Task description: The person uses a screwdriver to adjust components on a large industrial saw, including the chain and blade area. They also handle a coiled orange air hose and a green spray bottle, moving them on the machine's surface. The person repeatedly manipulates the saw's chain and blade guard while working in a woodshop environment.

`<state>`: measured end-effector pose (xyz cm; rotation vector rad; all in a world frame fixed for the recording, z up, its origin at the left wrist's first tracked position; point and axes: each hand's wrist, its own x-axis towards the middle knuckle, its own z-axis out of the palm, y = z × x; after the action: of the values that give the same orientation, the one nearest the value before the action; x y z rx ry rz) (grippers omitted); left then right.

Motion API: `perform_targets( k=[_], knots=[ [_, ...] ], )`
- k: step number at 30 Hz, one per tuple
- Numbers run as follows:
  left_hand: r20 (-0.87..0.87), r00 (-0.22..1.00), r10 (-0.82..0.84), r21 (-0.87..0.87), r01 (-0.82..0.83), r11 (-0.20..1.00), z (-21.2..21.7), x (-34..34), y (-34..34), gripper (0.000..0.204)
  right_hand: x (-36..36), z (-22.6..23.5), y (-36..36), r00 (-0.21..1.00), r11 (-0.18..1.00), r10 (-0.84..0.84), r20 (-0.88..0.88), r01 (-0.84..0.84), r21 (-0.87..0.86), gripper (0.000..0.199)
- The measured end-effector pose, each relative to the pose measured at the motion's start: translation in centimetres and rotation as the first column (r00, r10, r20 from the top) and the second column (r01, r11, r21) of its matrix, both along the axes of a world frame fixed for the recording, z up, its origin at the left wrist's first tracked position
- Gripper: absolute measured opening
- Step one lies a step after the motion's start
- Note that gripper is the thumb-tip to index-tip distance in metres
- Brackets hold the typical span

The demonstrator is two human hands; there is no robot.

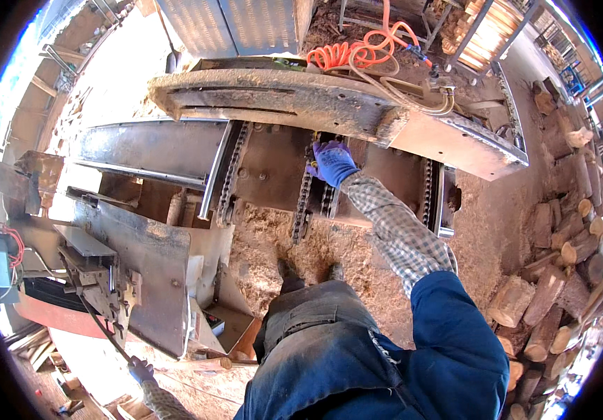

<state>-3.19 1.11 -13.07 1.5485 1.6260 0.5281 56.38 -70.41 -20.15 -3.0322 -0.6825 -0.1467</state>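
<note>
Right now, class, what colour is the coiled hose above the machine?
Orange, the coiled hose, clearest in the head view.

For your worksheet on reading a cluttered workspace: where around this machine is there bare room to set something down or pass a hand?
Free: the sawdust floor between the person's boots and the drive chain; the flat plate left of the right hand. Crowded: the log pile at right, the orange coiled hose on top, and the bracket by the left hand.

Bright daylight falls from the upper left, washing out the ground there to white glare. The lower centre lies in softer shadow. Fisheye distortion bends straight edges, and a black rim rings the slightly blurred edges.
</note>
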Motion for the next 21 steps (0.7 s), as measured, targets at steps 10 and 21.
perform_targets(
  k=[10, 21],
  knots=[
    [0.013, 0.999, 0.042, 0.085, -0.043, 0.995, -0.3, -0.1, -0.1, 0.026, -16.5, -0.1, 3.7, 0.987, 0.994, 0.105, -0.124, -0.108, -0.021, 0.082],
    [0.054, 0.998, 0.041, 0.062, -0.044, 0.997, -0.6, -0.9, -0.3, 0.027, -20.9, 7.1, 4.5, 0.994, 0.995, 0.046, -0.098, -0.037, 0.094, 0.081]
  ],
)
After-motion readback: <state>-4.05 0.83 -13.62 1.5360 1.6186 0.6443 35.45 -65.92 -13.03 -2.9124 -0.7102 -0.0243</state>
